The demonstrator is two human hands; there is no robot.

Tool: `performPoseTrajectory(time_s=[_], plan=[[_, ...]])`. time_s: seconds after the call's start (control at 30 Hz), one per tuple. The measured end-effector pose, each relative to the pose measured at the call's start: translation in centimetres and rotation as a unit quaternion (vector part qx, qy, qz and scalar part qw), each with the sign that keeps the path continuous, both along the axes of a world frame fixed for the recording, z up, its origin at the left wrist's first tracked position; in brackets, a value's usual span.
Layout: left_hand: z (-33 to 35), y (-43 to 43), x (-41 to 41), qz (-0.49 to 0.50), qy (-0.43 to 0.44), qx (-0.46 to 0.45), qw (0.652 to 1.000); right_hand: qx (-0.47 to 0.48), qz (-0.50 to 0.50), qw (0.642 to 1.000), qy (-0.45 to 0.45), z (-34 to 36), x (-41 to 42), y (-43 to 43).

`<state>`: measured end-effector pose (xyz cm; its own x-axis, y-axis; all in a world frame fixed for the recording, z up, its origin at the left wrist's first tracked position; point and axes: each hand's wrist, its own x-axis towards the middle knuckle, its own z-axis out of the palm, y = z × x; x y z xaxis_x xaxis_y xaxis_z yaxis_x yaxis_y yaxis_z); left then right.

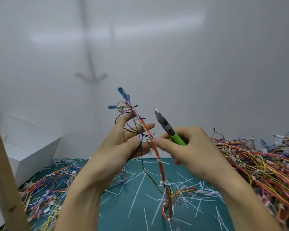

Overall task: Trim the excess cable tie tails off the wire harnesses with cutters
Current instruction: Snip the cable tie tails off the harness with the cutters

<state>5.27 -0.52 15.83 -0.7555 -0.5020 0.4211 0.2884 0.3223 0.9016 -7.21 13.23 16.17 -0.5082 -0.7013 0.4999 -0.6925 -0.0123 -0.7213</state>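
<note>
A wire harness of red, yellow and black wires with white cable ties and blue tags stands nearly upright over the green mat. My left hand holds its upper part among spread fingers. My right hand grips green-handled cutters, jaws pointing up and left, just right of the harness. The thumb and a fingertip of my right hand also touch the bundle at mid height. White tie tails stick out along the lower harness.
A large heap of harnesses lies at the right, a smaller pile at the left. Cut white tie tails litter the mat. A white box and a wooden post stand at the left. A white wall is behind.
</note>
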Motion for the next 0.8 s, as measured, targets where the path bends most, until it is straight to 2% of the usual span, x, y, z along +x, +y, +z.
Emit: performPoseTrajectory(time_s=[0.13, 0.4, 0.67, 0.8], plan=[[0.1, 0.7, -0.4, -0.012, 0.004, -0.046, 0.999, -0.007, -0.005, 1.0, -0.017, -0.3, 0.0, -0.3], [0.4, 1.7, -0.6, -0.013, -0.011, -0.059, 0.998, -0.027, -0.048, 0.998, -0.015, -0.7, -0.8, -0.5], [1.2, 0.4, 1.8, 0.08, -0.04, -0.082, 0.993, -0.093, -0.031, 0.992, -0.084, -0.4, -1.6, -0.2], [1.3, 0.0, 1.8, 0.143, 0.026, -0.037, 0.989, -0.11, -0.014, 0.987, -0.115, -0.4, -1.5, -0.1]])
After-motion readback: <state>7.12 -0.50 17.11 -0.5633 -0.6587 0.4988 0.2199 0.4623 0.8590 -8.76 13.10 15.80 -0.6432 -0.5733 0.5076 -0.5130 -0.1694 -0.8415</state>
